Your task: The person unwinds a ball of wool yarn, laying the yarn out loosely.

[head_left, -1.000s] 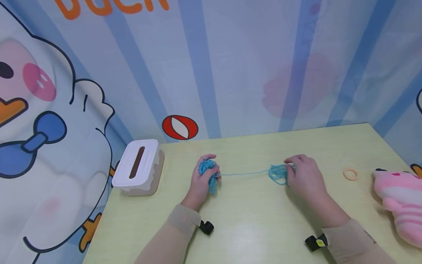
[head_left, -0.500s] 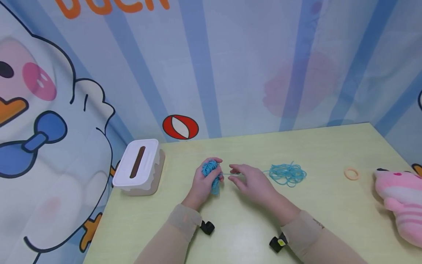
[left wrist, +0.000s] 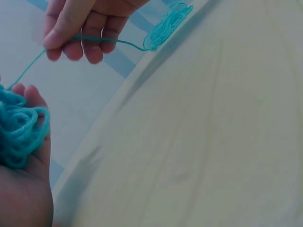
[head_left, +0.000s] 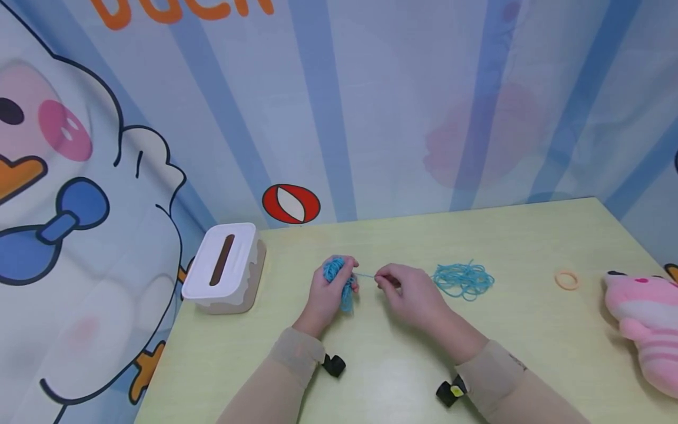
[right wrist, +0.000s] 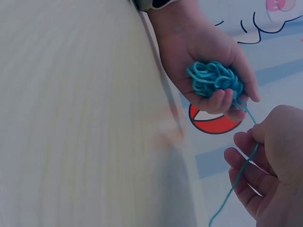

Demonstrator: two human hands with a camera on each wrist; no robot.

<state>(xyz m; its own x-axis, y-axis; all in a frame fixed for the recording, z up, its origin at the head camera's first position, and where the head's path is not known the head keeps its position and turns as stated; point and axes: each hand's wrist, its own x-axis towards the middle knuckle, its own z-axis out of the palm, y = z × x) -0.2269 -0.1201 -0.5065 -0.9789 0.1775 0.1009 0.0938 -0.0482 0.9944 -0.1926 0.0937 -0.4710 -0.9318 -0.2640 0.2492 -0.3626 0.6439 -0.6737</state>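
Observation:
A bundle of blue yarn (right wrist: pixel 215 80) sits in my left hand (head_left: pixel 326 297), whose fingers curl round it. One strand runs from the bundle to my right hand (head_left: pixel 415 297), which pinches it between thumb and index finger. In the right wrist view the strand passes on across the right hand's (right wrist: pixel 279 165) other fingers and hangs down. A loose pile of the same blue yarn (head_left: pixel 463 280) lies on the table (head_left: pixel 386 377) just beyond the right hand. The left wrist view also shows that pile (left wrist: pixel 168 26), joined to the pinched strand.
A white-lidded box (head_left: pixel 222 265) with a brown slot stands at the table's back left. On the right lie a pale orange ring (head_left: pixel 567 280) and a pink plush toy (head_left: pixel 643 330). A printed curtain (head_left: pixel 381 118) hangs behind the table.
My right hand has let go of the loose pile, moved left toward the left hand and now pinches the strand near the bundle. The left hand has barely moved.

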